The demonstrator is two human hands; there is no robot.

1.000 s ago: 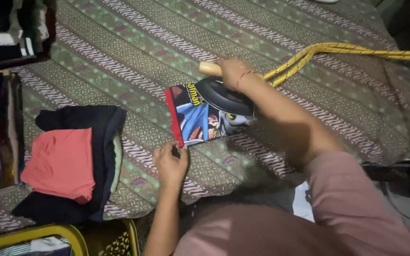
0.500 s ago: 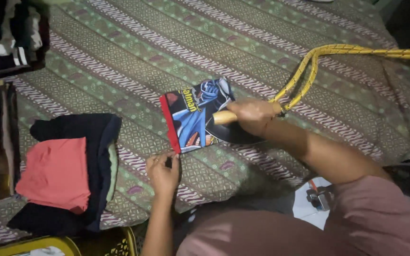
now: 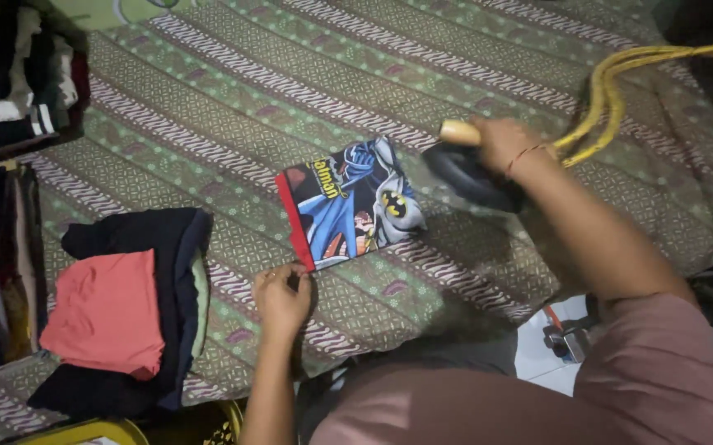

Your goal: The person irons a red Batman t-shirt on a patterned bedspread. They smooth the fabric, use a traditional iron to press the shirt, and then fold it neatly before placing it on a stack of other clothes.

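Fingers [image 3: 289,280] of my left hand [image 3: 280,303] pinch the near corner of the folded printed garment [image 3: 348,202], which lies flat, slanting up and to the right. Farther out, my right hand [image 3: 500,142] grips the iron [image 3: 472,175], just beside the cloth's right edge.

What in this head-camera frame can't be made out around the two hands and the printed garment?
- Iron: blurred and dark in the head view; the right hand covers its handle, the soleplate faces away.
- Yellow cord: runs off the right edge.
- Folded printed garment: its type is unclear; the left hand covers its near corner.
- Dark clothes stack: cut by the left edge, too dim.
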